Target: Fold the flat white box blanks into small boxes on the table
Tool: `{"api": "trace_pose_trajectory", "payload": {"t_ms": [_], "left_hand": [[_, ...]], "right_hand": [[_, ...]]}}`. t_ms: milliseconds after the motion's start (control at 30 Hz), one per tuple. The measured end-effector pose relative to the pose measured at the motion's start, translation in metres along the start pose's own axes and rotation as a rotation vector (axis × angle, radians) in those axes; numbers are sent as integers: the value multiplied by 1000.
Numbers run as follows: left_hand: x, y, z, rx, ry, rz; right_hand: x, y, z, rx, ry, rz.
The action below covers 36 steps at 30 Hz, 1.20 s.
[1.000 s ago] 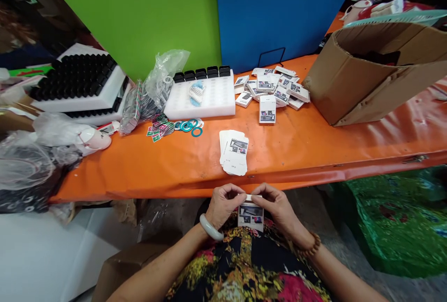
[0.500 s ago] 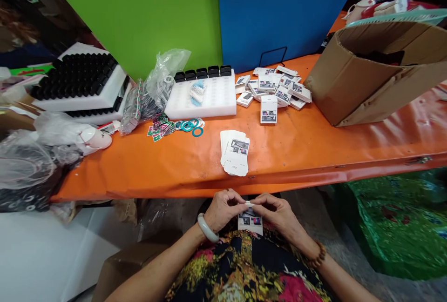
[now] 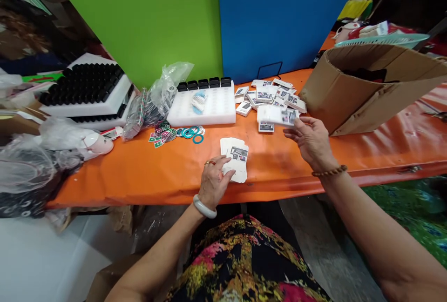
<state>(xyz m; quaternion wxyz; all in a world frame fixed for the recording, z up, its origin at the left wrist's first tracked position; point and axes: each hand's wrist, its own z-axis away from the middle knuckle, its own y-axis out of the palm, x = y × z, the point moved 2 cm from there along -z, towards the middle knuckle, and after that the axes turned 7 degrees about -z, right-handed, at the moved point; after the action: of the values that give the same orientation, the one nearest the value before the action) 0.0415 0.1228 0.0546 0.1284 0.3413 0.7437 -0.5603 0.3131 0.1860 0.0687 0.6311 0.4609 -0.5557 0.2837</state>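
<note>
A stack of flat white printed cartons (image 3: 239,154) lies near the front edge of the orange table. My left hand (image 3: 213,178) is over its left side, thumb and fingers spread, with nothing gripped. My right hand (image 3: 310,141) is farther back on the right, its fingers closed on one end of a small white box (image 3: 274,115), blurred by motion. That box is above another small box (image 3: 266,127) and in front of a loose pile of small white boxes (image 3: 267,93) with dark pictures on them.
An open cardboard carton (image 3: 335,92) stands right of the pile. Left of centre are a white foam tray (image 3: 209,106) with black pieces, teal rings (image 3: 198,139), small printed cards (image 3: 162,134) and plastic bags (image 3: 167,85). Green and blue panels (image 3: 279,18) rise behind.
Both hands have left the lap, where they pinched a carton. My left hand has moved up to the flat stack; my right hand has carried a small box to the pile.
</note>
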Motion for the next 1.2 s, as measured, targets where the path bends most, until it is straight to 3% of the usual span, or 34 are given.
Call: {"api": "trace_pose_trajectory", "payload": {"t_ms": [100, 267, 333, 400, 500, 700, 833, 1033, 1200], "left_hand": [[9, 12, -3, 60, 21, -105], [16, 29, 0, 133, 0, -153], [17, 32, 1, 144, -23, -138], [17, 34, 1, 147, -35, -110], [18, 36, 2, 153, -43, -87], [16, 35, 3, 98, -21, -115], [7, 27, -1, 1, 9, -47], [-9, 12, -7, -153, -19, 168], [-16, 17, 0, -93, -53, 230]], "right_hand": [[-8, 25, -9, 61, -91, 192], [-32, 79, 26, 533, -248, 763], [-37, 94, 41, 661, -278, 982], [-39, 104, 51, 725, -253, 1176], [-39, 111, 54, 709, -218, 1310], [-35, 112, 34, 692, -127, 1145], [-20, 106, 32, 703, -80, 1060], [6, 90, 54, 702, 213, 554], [2, 73, 70, 683, 413, 320]]}}
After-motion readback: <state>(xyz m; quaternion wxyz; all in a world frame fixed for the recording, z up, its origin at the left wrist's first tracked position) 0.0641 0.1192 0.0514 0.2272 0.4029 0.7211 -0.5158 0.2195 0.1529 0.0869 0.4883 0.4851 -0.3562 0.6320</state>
